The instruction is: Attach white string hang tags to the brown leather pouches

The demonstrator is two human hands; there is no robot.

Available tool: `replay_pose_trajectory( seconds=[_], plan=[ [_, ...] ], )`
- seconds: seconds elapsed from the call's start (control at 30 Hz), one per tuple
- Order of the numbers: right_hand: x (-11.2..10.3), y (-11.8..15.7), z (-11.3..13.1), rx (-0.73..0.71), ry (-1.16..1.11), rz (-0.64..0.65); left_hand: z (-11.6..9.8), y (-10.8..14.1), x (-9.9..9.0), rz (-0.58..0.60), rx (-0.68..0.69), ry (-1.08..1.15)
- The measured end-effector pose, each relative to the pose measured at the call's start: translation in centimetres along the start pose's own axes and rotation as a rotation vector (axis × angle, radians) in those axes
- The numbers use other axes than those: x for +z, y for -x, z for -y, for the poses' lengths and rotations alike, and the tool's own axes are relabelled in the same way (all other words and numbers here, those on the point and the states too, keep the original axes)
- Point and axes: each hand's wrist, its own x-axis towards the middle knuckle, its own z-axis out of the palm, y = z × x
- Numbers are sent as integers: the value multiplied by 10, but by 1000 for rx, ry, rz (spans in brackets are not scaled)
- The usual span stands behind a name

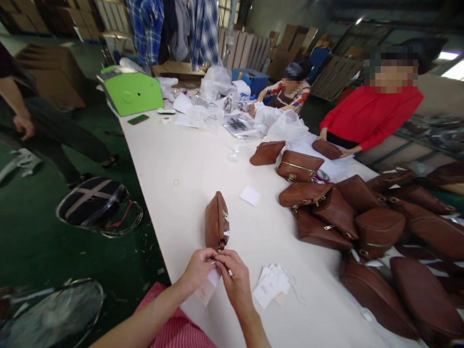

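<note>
A brown leather bag stands upright on the white table just beyond my hands, its zip and metal fittings facing right. My left hand and my right hand meet at the bag's near end, fingertips pinched together. They appear to pinch the thin string of a hang tag; the string itself is mostly hidden by the fingers. Below them hangs the paper hang tag, white and beige, partly behind my right hand. To the right of my right hand lies a fanned stack of white hang tags with strings.
Many brown bags are heaped along the right side. A folded white paper lies mid-table. Across the table, a person in red holds a bag; another person sits farther back. Stools stand left, and someone walks there.
</note>
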Motion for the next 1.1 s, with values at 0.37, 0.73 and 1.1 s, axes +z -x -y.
replay_pose_trajectory(
  seconds=[0.37, 0.73, 1.1],
  plan=[
    [-3, -3, 0, 271, -341, -98, -2, 5, -3, 32, -7, 82],
    [-16, 1, -17, 356, -328, 16, 1, 9, -10, 13, -141, 113],
    [-31, -6, -19, 178, -68, 170, 2, 7, -18, 165, -270, 215]
  ],
)
